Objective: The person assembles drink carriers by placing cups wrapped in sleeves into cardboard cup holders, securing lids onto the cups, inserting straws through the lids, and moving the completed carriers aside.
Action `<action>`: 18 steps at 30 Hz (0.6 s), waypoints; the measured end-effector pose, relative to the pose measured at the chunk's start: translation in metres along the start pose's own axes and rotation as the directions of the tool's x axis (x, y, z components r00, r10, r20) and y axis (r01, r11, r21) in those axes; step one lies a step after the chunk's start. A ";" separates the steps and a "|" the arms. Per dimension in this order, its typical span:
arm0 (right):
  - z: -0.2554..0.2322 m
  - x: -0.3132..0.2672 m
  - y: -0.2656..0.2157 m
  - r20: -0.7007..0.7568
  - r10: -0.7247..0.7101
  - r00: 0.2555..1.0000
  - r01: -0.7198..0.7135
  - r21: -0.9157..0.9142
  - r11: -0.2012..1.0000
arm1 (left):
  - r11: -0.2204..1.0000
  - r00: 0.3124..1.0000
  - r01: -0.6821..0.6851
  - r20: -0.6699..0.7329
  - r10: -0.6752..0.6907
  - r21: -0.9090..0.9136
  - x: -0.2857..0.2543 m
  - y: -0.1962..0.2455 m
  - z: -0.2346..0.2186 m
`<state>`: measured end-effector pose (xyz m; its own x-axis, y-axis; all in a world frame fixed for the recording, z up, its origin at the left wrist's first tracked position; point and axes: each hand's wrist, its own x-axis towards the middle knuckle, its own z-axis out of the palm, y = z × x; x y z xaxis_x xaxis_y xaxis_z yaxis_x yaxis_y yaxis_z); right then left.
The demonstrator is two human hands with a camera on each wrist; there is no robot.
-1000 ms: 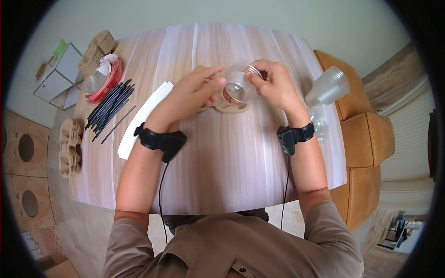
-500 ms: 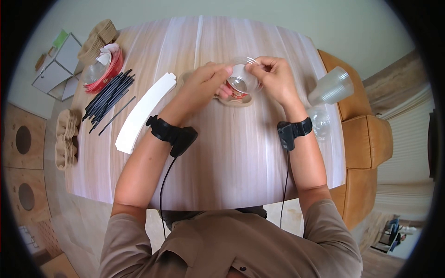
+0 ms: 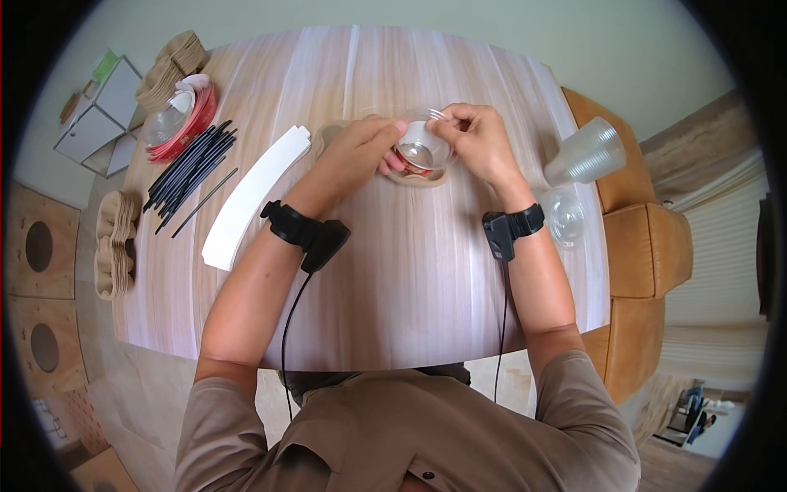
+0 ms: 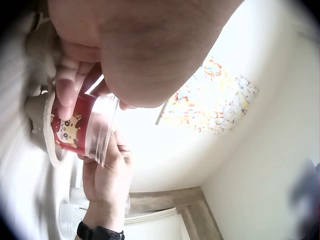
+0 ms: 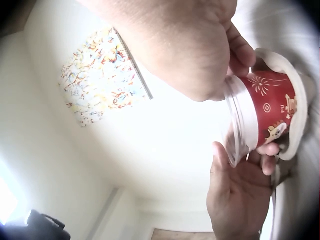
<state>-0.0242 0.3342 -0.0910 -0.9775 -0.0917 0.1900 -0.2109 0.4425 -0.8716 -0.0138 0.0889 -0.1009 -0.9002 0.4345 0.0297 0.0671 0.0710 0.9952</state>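
A clear plastic cup with a red printed paper sleeve stands in a brown pulp cup carrier. Several rim lines show close together at its mouth. My left hand holds the cup from the left, thumb up at the rim and fingers against the sleeve, as the left wrist view shows. From the right, my right hand pinches the rim between thumb and fingers. A cartoon animal face is printed on the sleeve. The left hand and forearm hide part of the carrier.
White curved paper strips, black straws and red sleeves lie to the left. Stacked pulp carriers stand at the left edge. On the right are a stack of clear cups and another clear plastic piece.
My left hand has moved right onto the cup; a second ago its fingers were spread beside it. The cup has become more upright, and both hands have lowered slightly with it.
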 end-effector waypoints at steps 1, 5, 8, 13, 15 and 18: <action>0.000 0.000 0.001 -0.002 0.001 1.000 -0.001 0.000 1.000 | 1.000 1.000 0.021 -0.012 -0.021 0.013 0.000 0.001 0.000; 0.000 0.000 0.003 0.022 0.024 0.999 -0.023 -0.029 0.999 | 1.000 1.000 0.014 -0.021 -0.013 0.028 0.000 0.003 0.001; 0.002 0.001 0.007 0.019 0.039 0.999 -0.039 -0.039 0.998 | 0.993 0.998 0.065 -0.031 -0.062 0.099 0.003 -0.003 0.001; 0.002 0.000 0.007 0.028 0.058 0.998 -0.057 -0.023 0.998 | 0.994 1.000 0.006 -0.020 -0.004 0.113 -0.002 0.004 0.002; -0.001 0.001 0.003 0.049 0.077 0.996 -0.077 -0.006 0.997 | 0.979 0.995 -0.071 -0.051 0.082 0.190 -0.002 0.001 -0.001; -0.002 0.002 0.000 0.054 0.128 0.990 -0.135 0.138 0.981 | 0.912 0.975 -0.210 0.002 0.223 0.353 -0.005 0.007 -0.009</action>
<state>-0.0265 0.3363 -0.0897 -0.9953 -0.0822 0.0517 -0.0757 0.3237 -0.9431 -0.0130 0.0789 -0.0928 -0.8616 0.4412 0.2511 0.4018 0.2902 0.8685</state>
